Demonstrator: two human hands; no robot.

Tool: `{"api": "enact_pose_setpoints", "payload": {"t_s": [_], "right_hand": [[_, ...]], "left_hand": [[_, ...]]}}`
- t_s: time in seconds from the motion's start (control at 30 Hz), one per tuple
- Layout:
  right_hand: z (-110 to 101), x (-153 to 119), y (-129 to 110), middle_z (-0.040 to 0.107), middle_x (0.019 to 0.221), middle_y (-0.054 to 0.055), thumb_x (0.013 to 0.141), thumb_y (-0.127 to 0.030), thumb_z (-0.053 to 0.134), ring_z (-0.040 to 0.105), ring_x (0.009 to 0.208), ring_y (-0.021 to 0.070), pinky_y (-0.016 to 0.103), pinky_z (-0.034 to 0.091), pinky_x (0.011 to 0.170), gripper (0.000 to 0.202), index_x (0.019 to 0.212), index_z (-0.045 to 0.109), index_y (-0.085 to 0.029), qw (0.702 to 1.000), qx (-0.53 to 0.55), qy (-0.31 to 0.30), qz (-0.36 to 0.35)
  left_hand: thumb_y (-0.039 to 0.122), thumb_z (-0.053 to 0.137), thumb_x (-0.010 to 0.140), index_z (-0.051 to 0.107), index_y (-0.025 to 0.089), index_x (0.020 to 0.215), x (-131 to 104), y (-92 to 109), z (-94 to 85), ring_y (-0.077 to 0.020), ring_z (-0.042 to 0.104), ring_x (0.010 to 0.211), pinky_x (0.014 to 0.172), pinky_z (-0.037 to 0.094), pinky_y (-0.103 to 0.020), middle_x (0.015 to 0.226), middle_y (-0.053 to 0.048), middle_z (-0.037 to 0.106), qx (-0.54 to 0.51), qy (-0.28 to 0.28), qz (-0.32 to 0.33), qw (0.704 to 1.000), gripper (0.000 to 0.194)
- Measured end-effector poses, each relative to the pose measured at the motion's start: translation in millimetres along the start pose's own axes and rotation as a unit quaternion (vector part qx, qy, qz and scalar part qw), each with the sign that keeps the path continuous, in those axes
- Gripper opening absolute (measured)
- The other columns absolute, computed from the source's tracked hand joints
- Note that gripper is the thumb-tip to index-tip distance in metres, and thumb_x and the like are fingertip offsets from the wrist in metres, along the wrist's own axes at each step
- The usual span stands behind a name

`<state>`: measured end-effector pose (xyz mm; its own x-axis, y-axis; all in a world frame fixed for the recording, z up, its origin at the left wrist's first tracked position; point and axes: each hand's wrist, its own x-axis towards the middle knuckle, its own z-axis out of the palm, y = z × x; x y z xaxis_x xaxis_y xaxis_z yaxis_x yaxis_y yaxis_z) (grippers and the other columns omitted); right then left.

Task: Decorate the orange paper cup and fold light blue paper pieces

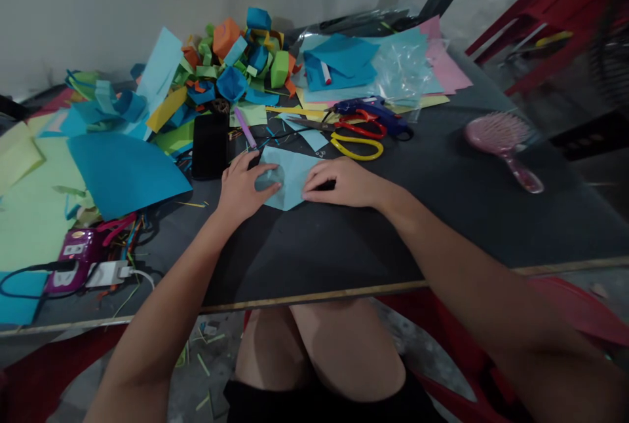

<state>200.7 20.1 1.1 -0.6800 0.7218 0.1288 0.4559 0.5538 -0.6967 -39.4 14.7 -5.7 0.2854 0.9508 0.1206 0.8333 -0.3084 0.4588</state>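
Observation:
A light blue sheet of paper (289,177) with crease lines lies on the dark table in front of me. My left hand (243,187) rests on its left side, fingers spread apart and the thumb and a fingertip touching the paper. At the right edge, my right hand (344,182) pinches the paper between thumb and fingers. Just beyond the sheet are a small light blue paper scrap (314,139), a purple pen (244,127), scissors with a red handle (363,125) and scissors with a yellow handle (357,147).
Folded colourful paper pieces (236,56) are heaped at the back. A black phone (210,146) and a blue sheet (128,174) lie to the left, with a purple power socket (76,259) nearer. A blue glue gun (376,112) and a pink hairbrush (501,138) are on the right.

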Motion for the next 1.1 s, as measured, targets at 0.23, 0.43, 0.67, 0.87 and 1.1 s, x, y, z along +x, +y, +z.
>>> {"api": "enact_pose_setpoints", "payload": {"t_s": [0.23, 0.43, 0.67, 0.87, 1.1], "right_hand": [[17, 7, -9, 0.069, 0.082, 0.007, 0.09, -0.03, 0.058, 0.061, 0.076, 0.0178, 0.029, 0.039, 0.068, 0.023, 0.078, 0.072, -0.017, 0.99, -0.097, 0.073, 0.066], [24, 9, -7, 0.068, 0.072, 0.002, 0.078, -0.033, 0.073, 0.056, 0.063, 0.0138, 0.028, 0.038, 0.062, 0.013, 0.075, 0.074, -0.021, 0.981, -0.056, 0.129, 0.13], [25, 16, -9, 0.068, 0.07, 0.001, 0.076, -0.031, 0.073, 0.055, 0.063, 0.0128, 0.027, 0.037, 0.061, 0.01, 0.075, 0.075, -0.021, 0.973, -0.033, 0.152, 0.17], [25, 20, -11, 0.065, 0.068, 0.001, 0.076, -0.028, 0.073, 0.055, 0.063, 0.0129, 0.028, 0.037, 0.062, 0.009, 0.075, 0.073, -0.02, 0.97, -0.032, 0.153, 0.187], [23, 18, -12, 0.065, 0.065, 0.001, 0.073, -0.026, 0.072, 0.055, 0.06, 0.0115, 0.027, 0.039, 0.061, 0.007, 0.074, 0.074, -0.019, 0.973, -0.013, 0.157, 0.17]], "left_hand": [[0.044, 0.062, 0.086, 0.066, 0.034, 0.122, -4, 7, -4.3, -0.031, 0.038, 0.139, 0.112, 0.032, -0.052, 0.149, -0.004, 0.046, 0.042, -0.025, -0.01, 0.999, 0.038], [0.043, 0.062, 0.085, 0.066, 0.032, 0.122, -4, 10, -6.5, -0.0314, 0.039, 0.139, 0.112, 0.031, -0.052, 0.149, -0.006, 0.046, 0.04, -0.031, -0.012, 0.999, 0.038], [0.043, 0.06, 0.087, 0.065, 0.033, 0.123, -3, 9, -5.7, -0.031, 0.04, 0.138, 0.111, 0.032, -0.053, 0.148, -0.006, 0.046, 0.05, -0.033, -0.002, 0.998, 0.038], [0.041, 0.057, 0.089, 0.064, 0.03, 0.125, -5, 8, -3.5, -0.0302, 0.041, 0.138, 0.109, 0.035, -0.052, 0.146, -0.008, 0.049, 0.056, -0.026, 0.014, 0.998, 0.039], [0.042, 0.055, 0.089, 0.064, 0.029, 0.125, -4, 8, -5.1, -0.0303, 0.042, 0.137, 0.109, 0.035, -0.051, 0.145, -0.008, 0.049, 0.061, -0.024, 0.02, 0.998, 0.039]]}}
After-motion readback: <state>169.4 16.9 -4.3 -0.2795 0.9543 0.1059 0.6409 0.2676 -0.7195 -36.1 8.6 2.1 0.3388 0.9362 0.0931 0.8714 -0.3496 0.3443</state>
